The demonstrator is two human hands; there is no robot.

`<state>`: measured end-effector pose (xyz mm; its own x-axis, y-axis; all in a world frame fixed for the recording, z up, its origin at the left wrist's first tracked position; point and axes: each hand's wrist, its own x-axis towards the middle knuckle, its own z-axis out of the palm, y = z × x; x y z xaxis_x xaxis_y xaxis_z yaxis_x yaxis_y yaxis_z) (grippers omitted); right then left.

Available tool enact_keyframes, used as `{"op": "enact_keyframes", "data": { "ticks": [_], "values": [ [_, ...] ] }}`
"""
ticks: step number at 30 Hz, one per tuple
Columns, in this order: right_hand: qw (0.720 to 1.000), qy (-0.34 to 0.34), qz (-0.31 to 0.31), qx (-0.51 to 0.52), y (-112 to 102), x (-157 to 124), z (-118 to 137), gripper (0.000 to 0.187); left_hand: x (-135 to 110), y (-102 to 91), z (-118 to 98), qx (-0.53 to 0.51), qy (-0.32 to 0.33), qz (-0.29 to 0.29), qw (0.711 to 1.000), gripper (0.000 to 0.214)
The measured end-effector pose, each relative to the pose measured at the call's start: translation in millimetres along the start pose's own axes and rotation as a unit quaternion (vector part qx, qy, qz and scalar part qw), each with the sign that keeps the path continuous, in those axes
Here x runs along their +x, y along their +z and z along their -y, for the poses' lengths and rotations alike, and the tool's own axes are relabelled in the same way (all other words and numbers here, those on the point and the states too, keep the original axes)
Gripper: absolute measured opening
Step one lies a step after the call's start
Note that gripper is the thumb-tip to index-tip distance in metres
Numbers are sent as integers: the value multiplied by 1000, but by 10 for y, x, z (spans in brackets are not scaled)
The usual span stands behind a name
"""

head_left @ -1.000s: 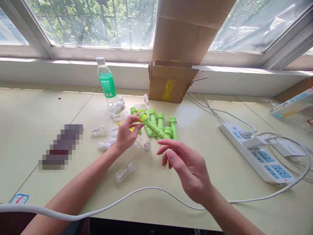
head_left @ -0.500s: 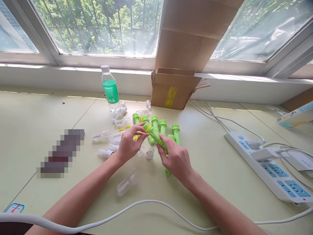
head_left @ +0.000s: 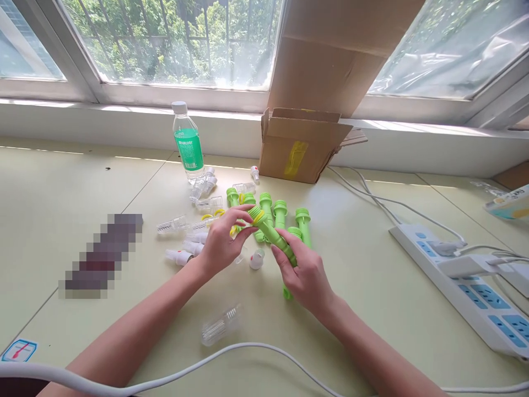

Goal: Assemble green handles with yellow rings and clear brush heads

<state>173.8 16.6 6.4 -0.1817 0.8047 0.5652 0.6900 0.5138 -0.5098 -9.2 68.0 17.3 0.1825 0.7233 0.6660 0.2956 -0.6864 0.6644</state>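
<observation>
My right hand (head_left: pixel 305 274) is closed around the shaft of a green plastic tube (head_left: pixel 273 234) held tilted above the table. My left hand (head_left: pixel 223 242) pinches the tube's threaded top end, where a yellow ring (head_left: pixel 259 216) sits. Behind the hands several more green tubes (head_left: pixel 281 215) lie side by side on the table. Clear plastic caps (head_left: pixel 171 224) and small white nozzles (head_left: pixel 178 256) are scattered left of them. One clear cap (head_left: pixel 221 325) lies nearer me, below my left forearm.
A water bottle with a green label (head_left: pixel 188 143) and an open cardboard box (head_left: pixel 300 146) stand by the window ledge. A white power strip (head_left: pixel 467 286) with plugs lies at the right. A white cable (head_left: pixel 231 353) crosses the table's near edge.
My right hand, open and empty a second ago, came in and took hold of the green tube's shaft. The left hand kept its grip at the threaded end.
</observation>
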Motion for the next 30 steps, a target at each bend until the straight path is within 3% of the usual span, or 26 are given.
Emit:
{"op": "enact_keyframes", "data": {
  "ticks": [12, 22, 30],
  "values": [
    [999, 48, 10, 22, -4, -1, 4, 29, -41, 32, 81, -10, 7, 2, 1000, 17],
    [999, 45, 20, 4, 29, -18, -55, 31, -43, 35, 111, 12, 9, 12, 1000, 12],
    [998, 57, 36, 3, 18, -39, -60, 33, -101, 97, 111, 18, 13, -21, 1000, 14]
  ]
}}
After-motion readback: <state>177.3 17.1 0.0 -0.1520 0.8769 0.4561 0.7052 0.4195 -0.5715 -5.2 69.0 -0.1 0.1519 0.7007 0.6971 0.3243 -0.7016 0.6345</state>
